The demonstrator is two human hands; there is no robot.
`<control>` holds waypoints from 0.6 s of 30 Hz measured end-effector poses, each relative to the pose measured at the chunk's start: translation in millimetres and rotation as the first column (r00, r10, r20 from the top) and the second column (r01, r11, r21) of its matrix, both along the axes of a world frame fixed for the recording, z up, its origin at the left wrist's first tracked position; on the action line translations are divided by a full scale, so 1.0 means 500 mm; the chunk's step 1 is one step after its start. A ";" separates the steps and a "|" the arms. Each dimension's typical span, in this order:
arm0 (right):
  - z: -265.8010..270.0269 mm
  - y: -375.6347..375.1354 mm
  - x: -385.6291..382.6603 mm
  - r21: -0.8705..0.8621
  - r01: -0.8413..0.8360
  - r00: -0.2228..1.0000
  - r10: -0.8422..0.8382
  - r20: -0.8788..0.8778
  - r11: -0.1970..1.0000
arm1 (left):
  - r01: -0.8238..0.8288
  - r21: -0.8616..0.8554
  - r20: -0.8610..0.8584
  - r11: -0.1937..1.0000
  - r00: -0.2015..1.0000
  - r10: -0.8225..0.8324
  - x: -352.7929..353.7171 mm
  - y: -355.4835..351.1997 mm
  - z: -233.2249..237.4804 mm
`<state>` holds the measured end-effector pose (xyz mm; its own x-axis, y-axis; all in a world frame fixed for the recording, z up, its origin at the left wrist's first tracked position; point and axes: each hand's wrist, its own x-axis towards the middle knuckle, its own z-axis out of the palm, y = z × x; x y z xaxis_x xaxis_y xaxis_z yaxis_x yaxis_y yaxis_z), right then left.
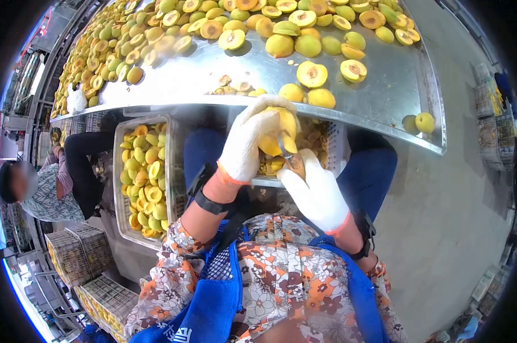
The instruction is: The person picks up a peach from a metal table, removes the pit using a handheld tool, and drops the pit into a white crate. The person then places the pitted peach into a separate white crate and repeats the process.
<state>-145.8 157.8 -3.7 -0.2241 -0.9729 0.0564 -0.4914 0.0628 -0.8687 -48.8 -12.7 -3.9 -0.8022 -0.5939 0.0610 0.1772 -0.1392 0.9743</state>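
My left hand, in a white knit glove, is closed around a cut yellow peach just in front of the metal table's near edge. In my gloved right hand is a pitting knife with a wooden handle. Its narrow, curved metal blade touches the peach flesh. Below both hands stands a white crate holding yellow peach scraps and stones, partly hidden by the gloves. Close to the left hand, whole and halved peaches lie at the table edge.
The metal table has a raised rim and carries a large heap of peaches. Left of my legs stands a crate of peach halves. Stacked crates stand farther left, near a seated co-worker.
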 end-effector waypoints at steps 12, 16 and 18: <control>0.040 0.000 0.037 0.119 0.190 0.978 -0.199 0.067 0.975 | -0.084 0.016 0.075 0.996 0.994 0.083 0.020 0.049 0.035; 0.027 0.009 0.040 0.108 0.188 0.980 -0.194 0.050 0.976 | -0.083 -0.180 0.161 0.980 0.980 0.113 0.027 0.060 0.038; 0.024 0.013 0.039 0.102 0.184 0.981 -0.190 0.047 0.978 | -0.105 -0.307 0.177 0.946 0.970 0.165 0.027 0.071 0.041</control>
